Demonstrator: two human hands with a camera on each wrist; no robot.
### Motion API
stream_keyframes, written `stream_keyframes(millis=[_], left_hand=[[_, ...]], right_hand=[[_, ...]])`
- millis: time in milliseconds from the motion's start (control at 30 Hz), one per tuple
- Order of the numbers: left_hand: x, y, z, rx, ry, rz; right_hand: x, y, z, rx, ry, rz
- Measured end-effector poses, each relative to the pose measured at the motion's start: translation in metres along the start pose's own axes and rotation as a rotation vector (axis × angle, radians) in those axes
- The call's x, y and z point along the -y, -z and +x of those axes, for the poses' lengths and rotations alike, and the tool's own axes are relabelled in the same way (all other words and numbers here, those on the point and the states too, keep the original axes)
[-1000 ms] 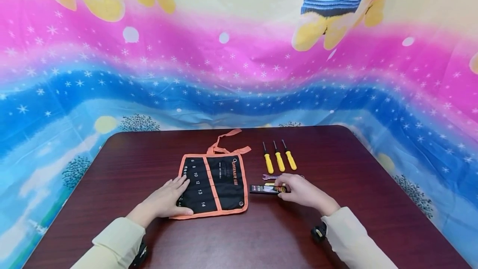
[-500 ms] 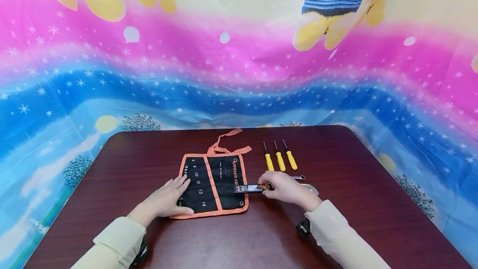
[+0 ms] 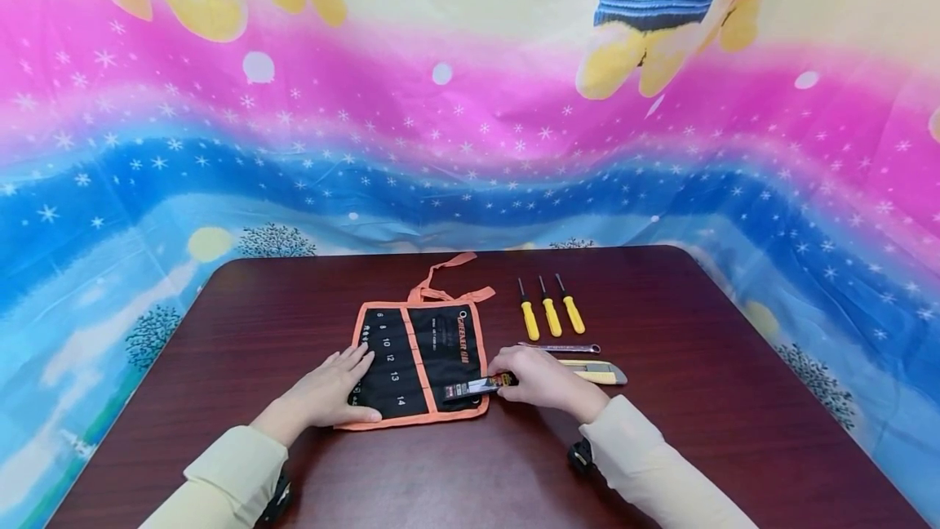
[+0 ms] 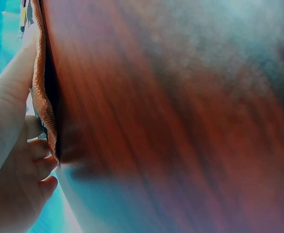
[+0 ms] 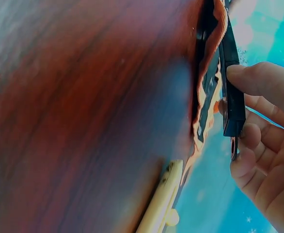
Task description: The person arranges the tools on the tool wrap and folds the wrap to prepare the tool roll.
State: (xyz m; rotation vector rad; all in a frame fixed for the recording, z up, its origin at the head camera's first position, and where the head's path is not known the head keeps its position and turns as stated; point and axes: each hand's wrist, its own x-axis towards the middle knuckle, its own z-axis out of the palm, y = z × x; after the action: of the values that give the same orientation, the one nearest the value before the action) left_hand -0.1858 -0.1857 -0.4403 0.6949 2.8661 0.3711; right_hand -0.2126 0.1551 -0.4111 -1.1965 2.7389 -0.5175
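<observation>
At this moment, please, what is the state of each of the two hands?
Left hand: open, resting on the black fabric pouch with orange edging.
Right hand: closed, holding the slim black rectangular case with a printed label.

Your right hand [image 3: 542, 380] hides one end of the black box [image 3: 472, 388] and part of the yellow knife [image 3: 600, 372] in the head view. Your left hand [image 3: 334, 388] covers some of the pouch [image 3: 445, 362]. The box's little words [image 3: 463, 389] are too tiny to read. In your left wrist view, the table [image 4: 181, 126] is blurry. Your right wrist view's bottom edge cuts off the knife.
</observation>
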Motion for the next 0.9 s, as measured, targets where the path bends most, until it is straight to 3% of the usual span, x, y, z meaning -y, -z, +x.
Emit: stream_keyframes(millis=[500, 900], left_hand=[[-0.001, -0.001, -0.002, -0.005, 0.005, -0.003], [-0.001, -0.001, 0.000, -0.002, 0.010, -0.014]], right_hand=[[0.010, 0.001, 0.007, 0.001, 0.016, 0.010], [0.015, 0.005, 0.008, -0.034, -0.003, -0.040]])
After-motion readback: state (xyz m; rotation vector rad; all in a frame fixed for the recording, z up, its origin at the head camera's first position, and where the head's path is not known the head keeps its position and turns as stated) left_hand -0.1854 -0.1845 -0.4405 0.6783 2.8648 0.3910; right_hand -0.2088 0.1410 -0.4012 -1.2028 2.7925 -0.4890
